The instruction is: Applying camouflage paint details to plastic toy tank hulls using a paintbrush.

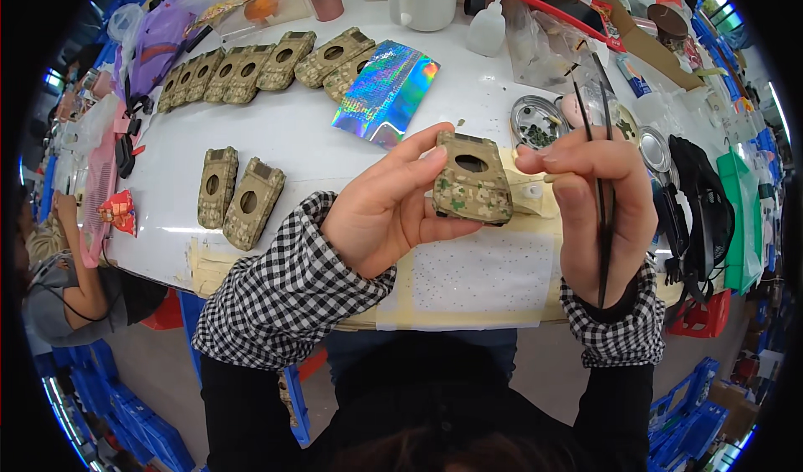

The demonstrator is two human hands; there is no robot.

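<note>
My left hand (381, 200) grips a camouflage-patterned model tank hull (475, 189) by its sides, thumb on its upper face. The hull has a round dark hole in its top and is tilted toward me. Just right of it is my right hand (606, 188), closed around black tweezers (604, 213) whose two tips point away from me, apart. A small pale piece (562, 177) shows between my right thumb and index finger; its kind is hard to make out. Two similar hulls (251, 200) lie on the table left of my left forearm.
Several more hulls (284, 58) stand in a row at the far left, partly under a shiny holographic pouch (386, 91). A round metal dish (535, 104) holds small dark green bits. A white mug (425, 0) and a squeeze bottle (487, 29) stand at the back. A speckled paper sheet (481, 271) is taped before me.
</note>
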